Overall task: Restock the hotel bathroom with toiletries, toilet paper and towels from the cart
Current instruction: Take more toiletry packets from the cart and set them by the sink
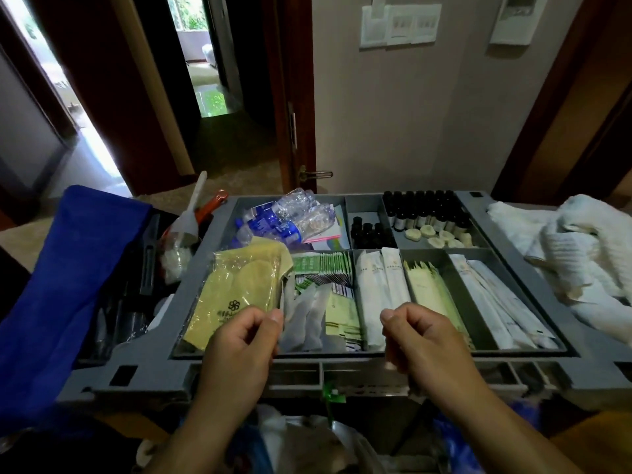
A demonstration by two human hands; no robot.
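Toiletries, white, green packets; grey tray

Looking down at the cart's grey divided tray: crushed water bottles back left, little dark bottles back right, yellow packets, green sachets and white wrapped sticks up front, white towels heaped just beside it

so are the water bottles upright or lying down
Lying down: the water bottles rest on their sides, piled in the tray's back left compartment.
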